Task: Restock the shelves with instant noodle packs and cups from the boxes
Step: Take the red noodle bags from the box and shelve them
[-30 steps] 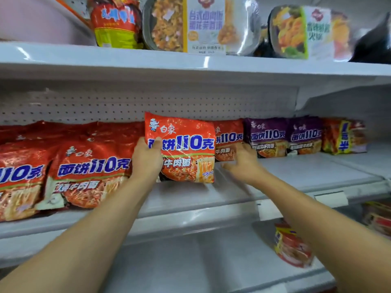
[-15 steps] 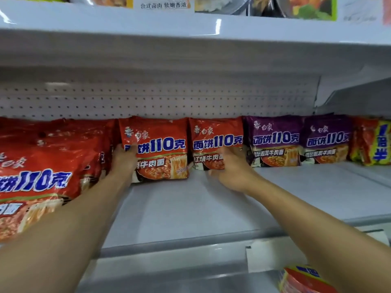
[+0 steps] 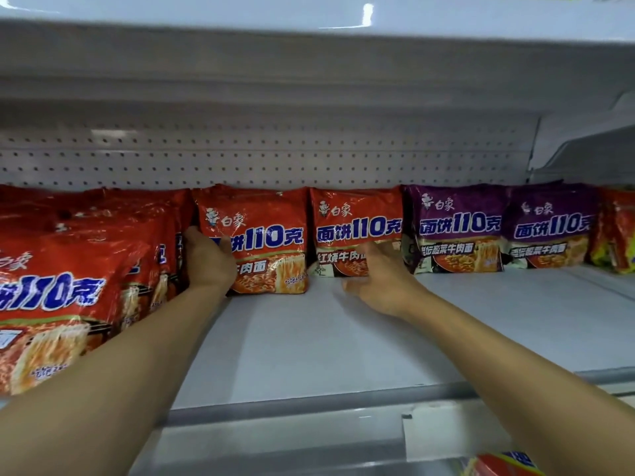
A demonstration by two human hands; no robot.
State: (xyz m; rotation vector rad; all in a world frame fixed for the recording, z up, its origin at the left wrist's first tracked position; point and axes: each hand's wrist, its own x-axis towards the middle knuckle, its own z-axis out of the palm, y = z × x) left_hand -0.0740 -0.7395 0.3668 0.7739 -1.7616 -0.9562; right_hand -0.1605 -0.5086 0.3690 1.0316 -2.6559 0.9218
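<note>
One long white shelf (image 3: pixel 309 345) carries red packs at left and purple packs (image 3: pixel 457 228) at right. Since a second ago the red beef noodle pack (image 3: pixel 264 235) has gone from mid-air to standing at the back wall, so this placement looks nearly done. Left hand (image 3: pixel 206 259) grips its edge, fingers curled; right hand (image 3: pixel 381 280) rests relaxed against the neighbouring red pack (image 3: pixel 354 221).

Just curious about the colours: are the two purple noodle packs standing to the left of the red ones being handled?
No, the purple packs stand right of the red pack the left hand grips.
</note>
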